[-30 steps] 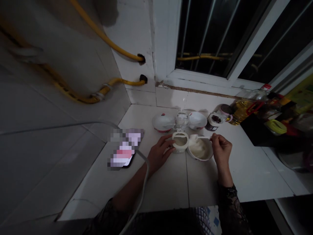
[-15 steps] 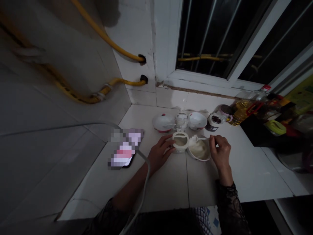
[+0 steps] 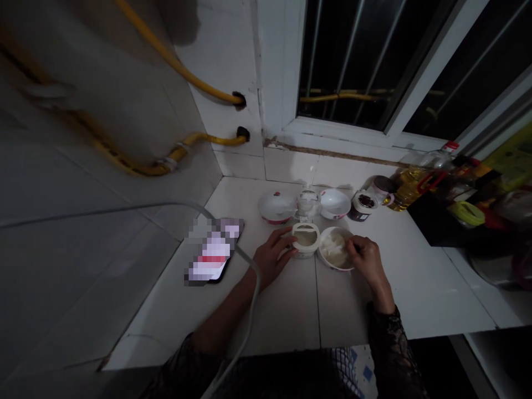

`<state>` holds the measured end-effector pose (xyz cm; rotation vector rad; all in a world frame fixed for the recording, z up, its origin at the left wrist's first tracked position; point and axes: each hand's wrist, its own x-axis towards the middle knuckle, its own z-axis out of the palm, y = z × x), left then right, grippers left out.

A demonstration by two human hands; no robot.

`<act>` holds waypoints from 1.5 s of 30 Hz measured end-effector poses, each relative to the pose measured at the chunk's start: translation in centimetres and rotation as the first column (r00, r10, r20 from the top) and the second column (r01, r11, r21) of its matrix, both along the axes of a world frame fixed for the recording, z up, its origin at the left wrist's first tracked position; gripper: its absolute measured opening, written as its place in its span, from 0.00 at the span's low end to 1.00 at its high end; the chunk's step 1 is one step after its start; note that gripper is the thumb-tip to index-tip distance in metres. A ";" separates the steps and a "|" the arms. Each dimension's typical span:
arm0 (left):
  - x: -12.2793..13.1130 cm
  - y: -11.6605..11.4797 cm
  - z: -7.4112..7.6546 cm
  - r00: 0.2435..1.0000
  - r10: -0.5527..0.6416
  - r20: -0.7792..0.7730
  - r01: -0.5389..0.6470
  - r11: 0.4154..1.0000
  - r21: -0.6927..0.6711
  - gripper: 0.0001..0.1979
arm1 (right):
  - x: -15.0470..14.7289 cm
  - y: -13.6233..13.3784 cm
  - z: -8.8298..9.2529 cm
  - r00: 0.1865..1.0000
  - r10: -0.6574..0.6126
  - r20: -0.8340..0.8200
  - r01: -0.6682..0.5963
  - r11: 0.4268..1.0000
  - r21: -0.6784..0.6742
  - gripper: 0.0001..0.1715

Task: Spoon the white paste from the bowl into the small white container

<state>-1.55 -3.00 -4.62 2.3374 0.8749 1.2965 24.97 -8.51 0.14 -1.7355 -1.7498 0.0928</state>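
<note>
My left hand (image 3: 274, 256) has its fingers curled against the side of a white-rimmed seasoning jar (image 3: 306, 250), which stands on the counter with pale contents inside. Its clear lid (image 3: 308, 204) appears flipped up behind it. Just to the right is a small bowl (image 3: 322, 256) with a pale, whitish substance in it. My right hand (image 3: 368, 259) pinches a white spoon (image 3: 343, 240), mostly hidden by the fingers, its front end down in that bowl.
Two more bowls, a left one (image 3: 277, 215) and a right one (image 3: 334, 205), stand by the wall. Beside them are a dark-filled jar (image 3: 362, 207), an oil bottle (image 3: 409, 185) and a black box (image 3: 430, 224). A phone (image 3: 216, 252) lies left, a grey cable (image 3: 251, 288) crossing over it.
My right hand has moved left and over the bowl, bringing the spoon down into the pale substance. My left hand stays at the seasoning jar.
</note>
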 end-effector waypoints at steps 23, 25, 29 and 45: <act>-0.1 0.0 0.0 0.999 0.001 -0.032 -0.001 1.000 0.011 0.08 | -0.5 0.0 -0.3 0.993 -0.033 -0.117 0.041 0.997 0.067 0.23; -0.1 0.0 -0.1 0.999 0.002 -0.039 -0.002 1.000 0.004 0.09 | -0.4 0.0 -0.3 0.985 -0.052 -0.162 0.061 0.997 0.054 0.23; -0.1 0.1 -0.2 0.999 0.003 -0.053 -0.003 1.000 0.000 0.09 | -0.1 0.0 -0.3 0.951 -0.132 -0.281 0.143 0.990 0.020 0.24; -0.1 0.0 -0.1 0.999 -0.004 -0.039 0.003 1.000 -0.022 0.09 | -0.9 0.6 0.8 0.728 -0.245 -0.640 0.318 0.948 -0.001 0.26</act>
